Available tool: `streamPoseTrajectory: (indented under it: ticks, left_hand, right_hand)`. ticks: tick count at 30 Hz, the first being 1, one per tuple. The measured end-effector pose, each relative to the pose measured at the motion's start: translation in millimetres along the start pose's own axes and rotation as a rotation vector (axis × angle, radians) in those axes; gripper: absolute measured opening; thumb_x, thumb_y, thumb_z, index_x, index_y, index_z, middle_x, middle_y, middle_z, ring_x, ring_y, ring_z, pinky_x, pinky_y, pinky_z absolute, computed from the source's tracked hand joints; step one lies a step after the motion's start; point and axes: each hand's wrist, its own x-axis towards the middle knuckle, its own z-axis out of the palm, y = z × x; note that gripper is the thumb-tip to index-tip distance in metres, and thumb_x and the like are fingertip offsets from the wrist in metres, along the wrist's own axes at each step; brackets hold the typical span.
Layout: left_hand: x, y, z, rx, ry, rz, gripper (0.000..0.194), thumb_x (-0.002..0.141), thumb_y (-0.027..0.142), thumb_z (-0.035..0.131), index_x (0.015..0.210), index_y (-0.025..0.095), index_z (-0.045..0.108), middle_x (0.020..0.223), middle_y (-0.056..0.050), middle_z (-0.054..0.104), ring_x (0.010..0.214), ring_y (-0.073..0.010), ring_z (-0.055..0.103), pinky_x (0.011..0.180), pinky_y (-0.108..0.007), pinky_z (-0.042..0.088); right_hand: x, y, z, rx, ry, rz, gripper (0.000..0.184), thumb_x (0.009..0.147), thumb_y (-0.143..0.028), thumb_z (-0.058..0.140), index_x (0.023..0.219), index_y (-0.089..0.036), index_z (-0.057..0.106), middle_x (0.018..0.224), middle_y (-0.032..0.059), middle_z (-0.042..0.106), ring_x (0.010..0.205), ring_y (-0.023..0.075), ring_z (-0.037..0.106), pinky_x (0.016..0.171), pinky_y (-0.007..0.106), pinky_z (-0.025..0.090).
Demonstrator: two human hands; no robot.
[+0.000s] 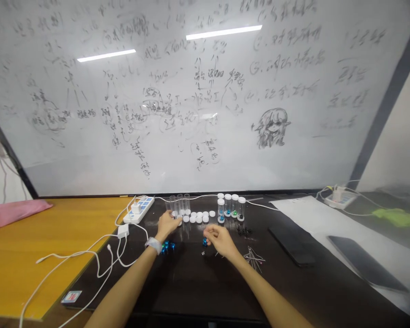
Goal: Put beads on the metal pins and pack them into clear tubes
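My left hand (168,225) reaches into the row of white caps, thumb and fingers closed at a white cap (179,220). Just behind it stand several clear tubes (187,204). Thumb and index finger of my right hand (219,238) are pinched together; what is between them is too small to make out. Right under those fingertips shows a shiny blue bead (205,242), and a tiny silvery piece (202,253) lies nearer to me. More blue beads (168,246) lie beside my left wrist. Thin pins (253,259) are scattered right of my right forearm.
Capped tubes with small coloured pieces (241,209) stand at the back right, with small dark pieces (244,231) before them. A black phone (291,246) lies to the right, another dark slab (366,262) beyond. A power strip (139,210) and white cables (98,259) occupy the left.
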Motion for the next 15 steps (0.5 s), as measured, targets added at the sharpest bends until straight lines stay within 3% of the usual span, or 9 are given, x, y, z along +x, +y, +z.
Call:
streamPoseTrajectory:
  ticks: [5, 9, 12, 15]
  left_hand:
    - [7, 4, 8.3, 0.127, 0.012, 0.054, 0.044, 0.073, 0.047, 0.072, 0.098, 0.012, 0.072, 0.093, -0.019, 0.075, 0.105, -0.0395, 0.066, 0.086, -0.039, 0.044]
    - [1, 9, 5.1, 0.196, 0.045, 0.075, 0.034, 0.079, 0.047, 0.065, 0.086, 0.015, 0.07, 0.091, -0.02, 0.074, 0.101, -0.041, 0.067, 0.081, -0.04, 0.044]
    - [-16, 15, -5.9, 0.256, 0.113, 0.128, 0.033, 0.086, 0.05, 0.057, 0.09, 0.018, 0.066, 0.088, -0.016, 0.074, 0.091, -0.0365, 0.069, 0.073, -0.037, 0.044]
    - [-43, 20, -19.6, 0.219, 0.102, 0.361, 0.029, 0.092, 0.046, 0.05, 0.101, 0.02, 0.061, 0.081, -0.007, 0.071, 0.078, -0.0271, 0.069, 0.069, -0.032, 0.042]
  right_hand:
    - [-1, 0, -1, -0.036, -0.017, -0.023, 0.042, 0.074, -0.059, 0.071, 0.078, -0.018, 0.063, 0.065, 0.0011, 0.063, 0.057, 0.0174, 0.063, 0.055, 0.03, 0.054]
    - [0, 0, -2, -0.035, 0.017, -0.075, 0.037, 0.078, -0.055, 0.07, 0.085, -0.02, 0.058, 0.07, 0.0015, 0.066, 0.06, 0.0176, 0.065, 0.057, 0.03, 0.055]
    - [0, -6, -5, 0.006, 0.069, -0.125, 0.04, 0.081, -0.052, 0.068, 0.104, -0.022, 0.054, 0.072, -0.0003, 0.067, 0.062, 0.0176, 0.067, 0.061, 0.031, 0.057]
    - [0, -14, -8, 0.049, 0.08, -0.136, 0.045, 0.082, -0.053, 0.068, 0.11, -0.021, 0.056, 0.074, 0.0011, 0.069, 0.064, 0.018, 0.068, 0.065, 0.032, 0.058]
